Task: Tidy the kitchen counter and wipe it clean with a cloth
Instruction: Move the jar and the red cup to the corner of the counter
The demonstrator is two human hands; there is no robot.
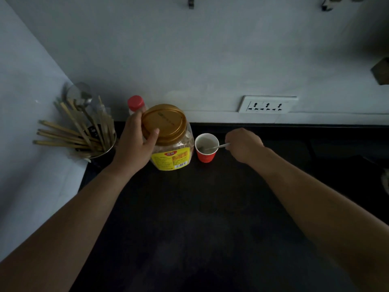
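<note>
A clear plastic jar (174,152) with a gold lid and a yellow label stands at the back of the dark counter (189,218). My left hand (134,142) grips it by the lid's left side. Just right of the jar sits a small red paper cup (206,155) with a spoon (216,146) resting in it. My right hand (244,145) holds the spoon's handle, to the right of the cup. No cloth is in view.
A red-capped bottle (135,103) stands behind the jar against the wall. A metal holder (101,150) full of wooden utensils and spoons sits in the left corner. A white socket panel (267,104) is on the wall. Something dark lies at the counter's right edge.
</note>
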